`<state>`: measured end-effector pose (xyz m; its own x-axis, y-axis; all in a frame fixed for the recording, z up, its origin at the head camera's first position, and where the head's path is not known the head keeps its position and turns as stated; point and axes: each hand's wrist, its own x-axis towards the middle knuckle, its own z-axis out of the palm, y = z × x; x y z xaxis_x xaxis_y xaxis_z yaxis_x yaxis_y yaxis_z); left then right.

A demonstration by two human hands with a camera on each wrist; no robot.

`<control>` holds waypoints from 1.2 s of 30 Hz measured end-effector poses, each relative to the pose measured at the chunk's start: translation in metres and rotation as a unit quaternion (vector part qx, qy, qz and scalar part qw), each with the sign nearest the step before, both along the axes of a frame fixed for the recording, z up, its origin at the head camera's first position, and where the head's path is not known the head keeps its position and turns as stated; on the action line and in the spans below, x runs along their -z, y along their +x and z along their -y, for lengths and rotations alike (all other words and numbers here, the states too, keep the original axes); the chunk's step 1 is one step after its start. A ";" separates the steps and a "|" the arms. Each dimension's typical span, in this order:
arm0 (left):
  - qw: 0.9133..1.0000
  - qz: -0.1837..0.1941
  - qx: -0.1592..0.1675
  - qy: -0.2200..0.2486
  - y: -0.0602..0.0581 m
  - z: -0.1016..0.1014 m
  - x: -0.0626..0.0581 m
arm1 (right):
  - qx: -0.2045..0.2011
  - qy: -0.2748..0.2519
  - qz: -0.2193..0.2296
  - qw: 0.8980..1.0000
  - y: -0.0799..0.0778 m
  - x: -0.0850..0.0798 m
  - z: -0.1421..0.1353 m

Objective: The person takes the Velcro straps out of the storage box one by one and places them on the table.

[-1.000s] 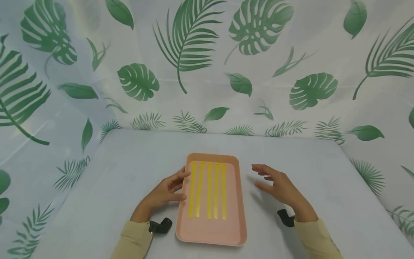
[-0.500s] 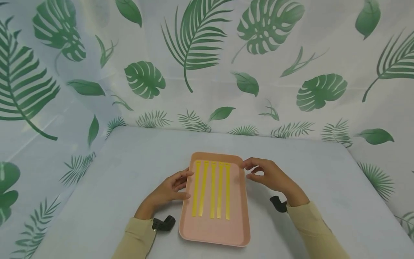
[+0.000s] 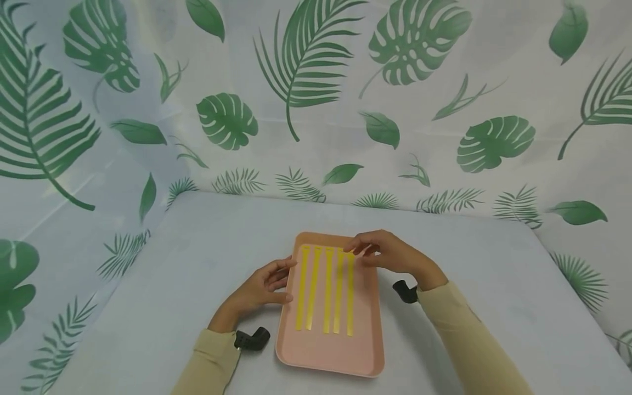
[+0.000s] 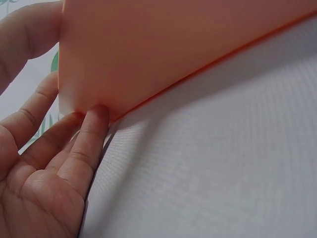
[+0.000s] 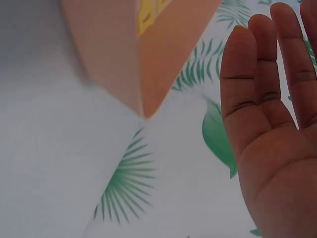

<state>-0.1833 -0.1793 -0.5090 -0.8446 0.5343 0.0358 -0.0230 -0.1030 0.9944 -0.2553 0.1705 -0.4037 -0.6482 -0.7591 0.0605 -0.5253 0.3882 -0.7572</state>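
A pink rectangular tray (image 3: 331, 351) lies on the white table, one short side toward me. Inside it several flat yellow strips (image 3: 328, 296) lie side by side lengthwise, their slightly wider ends at the far edge. The left hand (image 3: 254, 291) holds the tray's left side, thumb and index tips at the rim; in the left wrist view its other fingers (image 4: 89, 134) rest against the outer wall. Over the tray's far right corner is the right hand (image 3: 387, 252), fingertips close above the heads of the rightmost strips. In the right wrist view its fingers (image 5: 240, 69) are extended.
A white cloth (image 3: 237, 230) covers the table. Behind and beside it hangs a white backdrop (image 3: 306, 153) printed with green leaves. Each wrist wears a black camera mount (image 3: 253, 339).
The right hand has moved left from beside the tray to over its far right corner. The left hand stays at the tray's left side. The whole view has shifted slightly.
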 end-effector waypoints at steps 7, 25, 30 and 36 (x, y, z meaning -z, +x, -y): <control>1.000 -0.003 0.007 0.004 -0.002 -0.002 0.002 | -0.046 0.004 0.049 0.998 -0.009 -0.002 0.023; 1.000 0.006 0.004 0.003 -0.002 0.001 -0.002 | -0.135 0.039 0.052 0.989 -0.037 0.021 0.081; 1.000 0.008 -0.003 0.009 -0.001 0.000 -0.003 | -0.153 0.074 0.035 0.985 -0.040 0.027 0.095; 1.000 0.012 -0.006 0.008 0.000 0.001 -0.003 | -0.184 0.069 0.032 0.980 -0.038 0.030 0.108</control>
